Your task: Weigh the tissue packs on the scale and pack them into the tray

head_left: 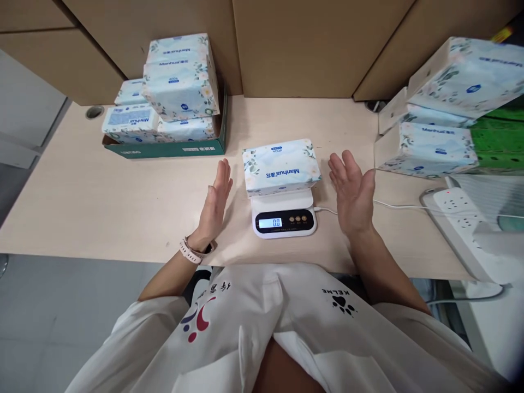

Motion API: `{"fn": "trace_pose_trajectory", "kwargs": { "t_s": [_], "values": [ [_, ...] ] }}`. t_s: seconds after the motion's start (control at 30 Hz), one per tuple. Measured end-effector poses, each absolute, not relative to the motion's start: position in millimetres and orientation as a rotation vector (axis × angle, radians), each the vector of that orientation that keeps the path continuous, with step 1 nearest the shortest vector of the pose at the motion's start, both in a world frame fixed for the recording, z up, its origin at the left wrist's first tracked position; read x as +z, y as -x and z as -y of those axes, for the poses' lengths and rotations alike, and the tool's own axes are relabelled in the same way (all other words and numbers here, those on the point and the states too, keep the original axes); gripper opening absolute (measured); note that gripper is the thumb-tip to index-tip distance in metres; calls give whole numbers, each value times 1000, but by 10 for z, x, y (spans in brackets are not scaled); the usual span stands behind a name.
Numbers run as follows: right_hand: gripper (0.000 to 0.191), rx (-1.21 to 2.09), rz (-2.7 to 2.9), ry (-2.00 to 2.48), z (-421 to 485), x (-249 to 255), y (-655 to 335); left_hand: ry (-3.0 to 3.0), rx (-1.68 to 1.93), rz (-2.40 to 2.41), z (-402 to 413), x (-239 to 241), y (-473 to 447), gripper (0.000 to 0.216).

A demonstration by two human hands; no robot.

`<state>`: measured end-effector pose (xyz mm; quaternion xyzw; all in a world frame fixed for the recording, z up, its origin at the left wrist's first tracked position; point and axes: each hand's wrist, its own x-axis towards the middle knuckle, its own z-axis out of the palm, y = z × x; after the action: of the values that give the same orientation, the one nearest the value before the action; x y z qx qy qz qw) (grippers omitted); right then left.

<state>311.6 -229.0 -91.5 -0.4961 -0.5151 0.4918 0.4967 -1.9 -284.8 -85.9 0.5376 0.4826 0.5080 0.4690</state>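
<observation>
A pack of Manhua tissues (280,166) lies on a small white kitchen scale (284,214) in the middle of the desk; its display reads 0.0. My left hand (215,204) stands on edge to the left of the pack, fingers straight, holding nothing. My right hand (352,191) is raised to the right of the pack, palm facing inward, fingers apart, also with nothing in it. Neither hand touches the pack. A watch sits on my left wrist.
A green cardboard tray (164,147) at the back left holds several stacked tissue packs (180,82). More tissue packs (434,125) are piled at the right. A white power strip (458,213) lies at the right edge, with a white cable running to the scale.
</observation>
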Motion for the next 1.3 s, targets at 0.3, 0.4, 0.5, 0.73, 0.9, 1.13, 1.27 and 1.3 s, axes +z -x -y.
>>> {"fn": "trace_pose_trajectory", "kwargs": {
  "t_s": [0.3, 0.4, 0.5, 0.73, 0.9, 1.13, 1.27, 1.3],
  "values": [
    [67, 988, 1281, 1322, 2378, -986, -3145, -1344, 1223, -1185, 2854, -876, 29, 89],
    [62, 943, 1315, 1329, 2351, -1043, -3201, -1349, 1206, -1205, 2849, -861, 23, 91],
    [60, 920, 1382, 1310, 2321, -1098, -3233, -1336, 1197, -1187, 2846, -858, 26, 92],
    [65, 954, 1366, 1306, 2328, -1058, -3192, -1323, 1208, -1197, 2848, -884, 33, 90],
    [70, 972, 1370, 1319, 2326, -1042, -3189, -1341, 1218, -1211, 2845, -914, 30, 88],
    [72, 979, 1354, 1314, 2321, -1059, -3171, -1323, 1204, -1188, 2852, -903, 36, 92],
    [68, 947, 1349, 1287, 2316, -1089, -3169, -1334, 1229, -1119, 2858, -941, 60, 84],
    [67, 940, 1344, 1279, 2314, -1098, -3170, -1343, 1238, -1100, 2859, -956, 66, 83]
  ]
}}
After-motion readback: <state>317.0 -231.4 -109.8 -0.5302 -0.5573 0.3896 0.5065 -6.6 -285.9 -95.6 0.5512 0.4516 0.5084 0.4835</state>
